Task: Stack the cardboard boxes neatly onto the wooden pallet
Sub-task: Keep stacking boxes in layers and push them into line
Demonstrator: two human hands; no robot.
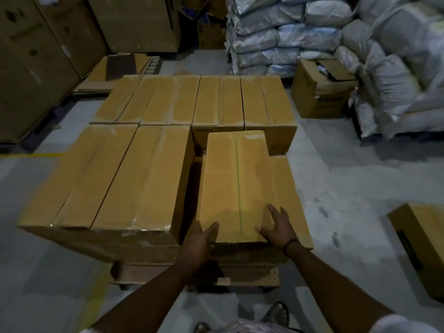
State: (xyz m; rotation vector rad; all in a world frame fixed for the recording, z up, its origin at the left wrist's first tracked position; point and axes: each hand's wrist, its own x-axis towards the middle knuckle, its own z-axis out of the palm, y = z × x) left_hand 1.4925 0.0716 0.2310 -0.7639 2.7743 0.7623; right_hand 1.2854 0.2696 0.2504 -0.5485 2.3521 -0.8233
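At nine o'clock, two long cardboard boxes (108, 188) stood on the wooden pallet (240, 276), with a back row (192, 99) packed at twelve o'clock. The left grip (199, 243) was grasping the near-left corner of the centre box (234, 183), thumb across its top. That box lay on a lower box (293, 200) at the pallet's right side, with a dark gap on its left. The right grip (278, 227) was released, its fingers spread flat on the lid. Most of the stacking looked done. This box seemingly wanted squaring, and a loose box (422, 248) waited on the floor at four o'clock.
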